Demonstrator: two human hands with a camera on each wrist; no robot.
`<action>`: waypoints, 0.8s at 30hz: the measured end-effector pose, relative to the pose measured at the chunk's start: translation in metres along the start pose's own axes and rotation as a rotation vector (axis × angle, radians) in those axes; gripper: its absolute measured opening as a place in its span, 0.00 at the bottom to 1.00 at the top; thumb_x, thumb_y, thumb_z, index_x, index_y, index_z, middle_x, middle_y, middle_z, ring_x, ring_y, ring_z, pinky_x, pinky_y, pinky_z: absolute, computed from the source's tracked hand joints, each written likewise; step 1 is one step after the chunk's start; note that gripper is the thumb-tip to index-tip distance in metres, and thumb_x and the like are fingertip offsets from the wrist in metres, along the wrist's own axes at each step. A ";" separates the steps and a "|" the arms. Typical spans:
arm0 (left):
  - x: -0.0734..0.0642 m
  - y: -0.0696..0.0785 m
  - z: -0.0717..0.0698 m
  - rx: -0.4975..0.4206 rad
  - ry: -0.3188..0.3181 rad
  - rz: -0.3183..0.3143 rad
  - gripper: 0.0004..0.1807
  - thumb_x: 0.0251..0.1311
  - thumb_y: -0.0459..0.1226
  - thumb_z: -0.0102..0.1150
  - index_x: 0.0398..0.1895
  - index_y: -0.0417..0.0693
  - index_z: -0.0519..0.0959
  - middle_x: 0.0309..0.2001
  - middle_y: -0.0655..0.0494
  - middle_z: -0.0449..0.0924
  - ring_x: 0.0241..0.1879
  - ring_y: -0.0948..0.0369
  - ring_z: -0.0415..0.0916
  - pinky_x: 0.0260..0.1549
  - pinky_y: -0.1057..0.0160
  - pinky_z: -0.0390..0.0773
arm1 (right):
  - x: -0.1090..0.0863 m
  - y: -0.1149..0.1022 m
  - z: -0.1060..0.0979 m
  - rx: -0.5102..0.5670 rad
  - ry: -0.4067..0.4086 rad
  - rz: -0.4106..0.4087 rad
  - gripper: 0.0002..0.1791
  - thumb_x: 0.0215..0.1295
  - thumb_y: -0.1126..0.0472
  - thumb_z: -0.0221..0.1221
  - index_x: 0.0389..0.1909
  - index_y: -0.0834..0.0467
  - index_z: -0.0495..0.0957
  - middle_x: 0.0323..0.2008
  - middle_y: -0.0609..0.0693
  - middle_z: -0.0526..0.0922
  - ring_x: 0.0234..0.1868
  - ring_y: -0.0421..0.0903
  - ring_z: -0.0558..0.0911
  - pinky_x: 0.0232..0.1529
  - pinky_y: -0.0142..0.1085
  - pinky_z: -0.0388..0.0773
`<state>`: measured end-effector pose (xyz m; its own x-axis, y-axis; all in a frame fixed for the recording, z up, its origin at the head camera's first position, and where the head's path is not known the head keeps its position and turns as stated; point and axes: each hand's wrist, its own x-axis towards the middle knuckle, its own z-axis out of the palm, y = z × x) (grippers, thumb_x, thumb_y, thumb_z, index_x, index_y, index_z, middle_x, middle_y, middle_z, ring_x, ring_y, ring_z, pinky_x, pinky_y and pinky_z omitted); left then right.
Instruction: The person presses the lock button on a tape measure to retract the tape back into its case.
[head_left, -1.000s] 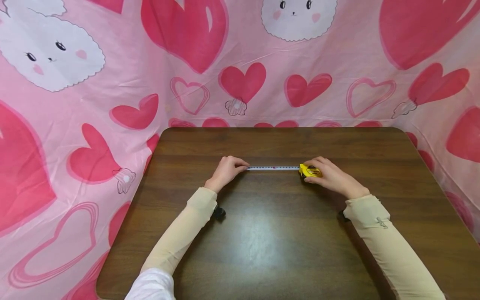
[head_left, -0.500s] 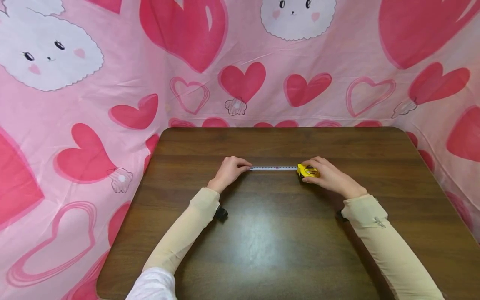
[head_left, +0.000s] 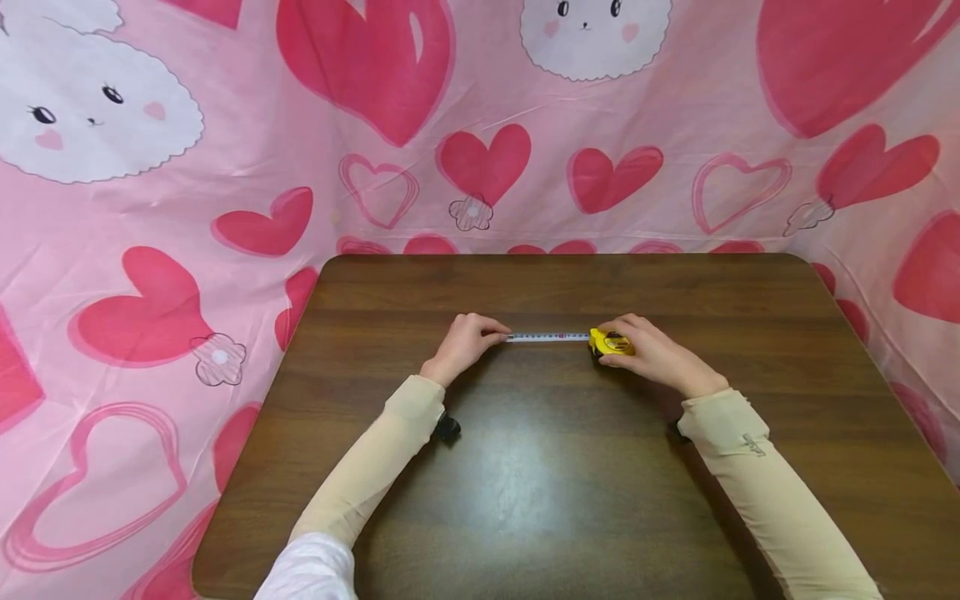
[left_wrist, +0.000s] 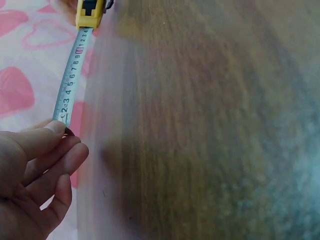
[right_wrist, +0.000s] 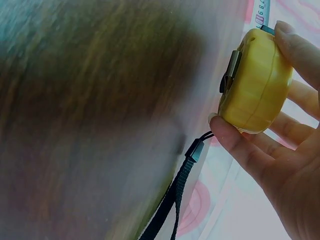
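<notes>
A yellow tape measure (head_left: 613, 342) is gripped in my right hand (head_left: 656, 358), its case between thumb and fingers. From the case a white blade (head_left: 547, 337) with dark numbers runs left to my left hand (head_left: 461, 346). In the left wrist view, the left thumb and forefinger pinch the blade's end (left_wrist: 62, 117) near the 2 mark, while the other fingers curl loosely below. The right wrist view shows the yellow case (right_wrist: 260, 82) side on, with a metal belt clip (right_wrist: 230, 71) and a black wrist strap (right_wrist: 175, 195) hanging from it.
Both hands are over a dark brown wooden table (head_left: 517, 467) with rounded corners. A pink cloth (head_left: 555, 192) printed with hearts hangs behind it and along both sides. Small black cameras (head_left: 447, 428) sit under the wrists.
The hands have drawn closer together, the left moving right and the right moving left. The visible length of blade between them has shortened.
</notes>
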<state>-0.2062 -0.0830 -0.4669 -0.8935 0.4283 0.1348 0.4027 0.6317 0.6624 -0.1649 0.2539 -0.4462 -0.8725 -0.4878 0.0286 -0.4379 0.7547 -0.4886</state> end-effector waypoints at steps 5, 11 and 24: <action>0.001 -0.001 0.003 -0.006 -0.002 0.005 0.09 0.59 0.41 0.61 0.40 0.54 0.86 0.39 0.63 0.84 0.39 0.70 0.79 0.41 0.67 0.77 | 0.001 -0.002 0.000 -0.001 -0.015 0.002 0.31 0.57 0.45 0.63 0.58 0.56 0.71 0.54 0.57 0.71 0.55 0.53 0.69 0.57 0.55 0.66; 0.002 0.000 0.005 0.005 0.006 0.006 0.08 0.58 0.41 0.62 0.40 0.56 0.86 0.39 0.63 0.85 0.39 0.70 0.79 0.41 0.67 0.77 | 0.002 -0.005 0.000 -0.004 -0.012 -0.006 0.31 0.57 0.46 0.64 0.58 0.57 0.71 0.54 0.56 0.71 0.54 0.53 0.69 0.57 0.53 0.66; 0.003 0.005 0.010 -0.023 -0.015 -0.009 0.10 0.58 0.41 0.62 0.41 0.54 0.86 0.40 0.64 0.84 0.39 0.71 0.78 0.41 0.69 0.77 | 0.003 -0.006 0.002 0.011 -0.020 -0.021 0.31 0.57 0.45 0.63 0.59 0.56 0.70 0.52 0.55 0.71 0.50 0.50 0.69 0.54 0.51 0.69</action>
<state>-0.2049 -0.0726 -0.4706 -0.8942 0.4318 0.1179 0.3895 0.6208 0.6803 -0.1642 0.2469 -0.4453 -0.8586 -0.5122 0.0220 -0.4538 0.7393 -0.4975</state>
